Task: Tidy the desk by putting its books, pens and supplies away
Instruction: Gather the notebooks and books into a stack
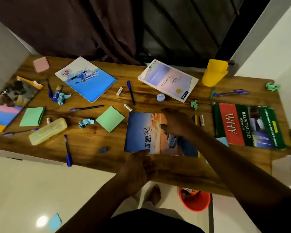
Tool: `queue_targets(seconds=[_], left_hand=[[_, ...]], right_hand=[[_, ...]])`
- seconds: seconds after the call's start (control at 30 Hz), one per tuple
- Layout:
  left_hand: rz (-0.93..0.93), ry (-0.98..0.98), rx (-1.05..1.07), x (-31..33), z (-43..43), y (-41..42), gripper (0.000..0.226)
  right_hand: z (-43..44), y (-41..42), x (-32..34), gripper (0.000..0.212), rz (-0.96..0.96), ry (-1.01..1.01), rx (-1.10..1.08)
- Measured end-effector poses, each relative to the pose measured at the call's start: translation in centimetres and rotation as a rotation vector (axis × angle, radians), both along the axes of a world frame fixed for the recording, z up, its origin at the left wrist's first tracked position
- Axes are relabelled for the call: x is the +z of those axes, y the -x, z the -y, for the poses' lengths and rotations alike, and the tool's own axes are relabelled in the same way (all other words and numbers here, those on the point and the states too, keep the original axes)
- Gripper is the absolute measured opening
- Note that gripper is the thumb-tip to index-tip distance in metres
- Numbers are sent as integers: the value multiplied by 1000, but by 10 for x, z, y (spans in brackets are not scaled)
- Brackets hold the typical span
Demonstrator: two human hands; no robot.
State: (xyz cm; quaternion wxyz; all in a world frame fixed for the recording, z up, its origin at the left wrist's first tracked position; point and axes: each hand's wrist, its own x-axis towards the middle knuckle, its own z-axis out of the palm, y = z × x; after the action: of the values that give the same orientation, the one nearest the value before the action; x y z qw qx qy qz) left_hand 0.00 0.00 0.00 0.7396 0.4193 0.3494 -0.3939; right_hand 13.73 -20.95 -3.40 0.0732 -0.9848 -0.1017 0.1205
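A blue and orange book titled "The Quiet Ride" [141,130] lies near the desk's front edge. My left hand [138,167] grips its near edge, thumb on the cover. My right hand [176,121] rests on the cover's far right part, fingers spread. A green and red "WHY" book [247,125] lies to the right. A blue notebook [87,79] and a pale lilac book [168,79] lie further back. Several blue pens [131,92] are scattered about, and a translucent pencil case [48,131] sits at the left.
Green sticky pads [110,118] and crumpled paper balls [86,122] dot the wooden desk [84,152]. A yellow cup [214,73] stands at the back right. More books [12,101] lie at the far left. A red bin [195,200] sits on the floor below.
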Motion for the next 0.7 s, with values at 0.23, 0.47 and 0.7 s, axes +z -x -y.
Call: queue_targets(seconds=[0.23,0.47,0.7], left_hand=[[-19,102,169,-2,10,-3,58],[-52,91,113,-8,11,1,56],[-53,55,132,-17,12,2,67]], right_hand=[[4,3,-6,76,-50,38,-38],[9,5,-1,51,-124,-94,-129],[11,25,42,13,43,-351,-46]])
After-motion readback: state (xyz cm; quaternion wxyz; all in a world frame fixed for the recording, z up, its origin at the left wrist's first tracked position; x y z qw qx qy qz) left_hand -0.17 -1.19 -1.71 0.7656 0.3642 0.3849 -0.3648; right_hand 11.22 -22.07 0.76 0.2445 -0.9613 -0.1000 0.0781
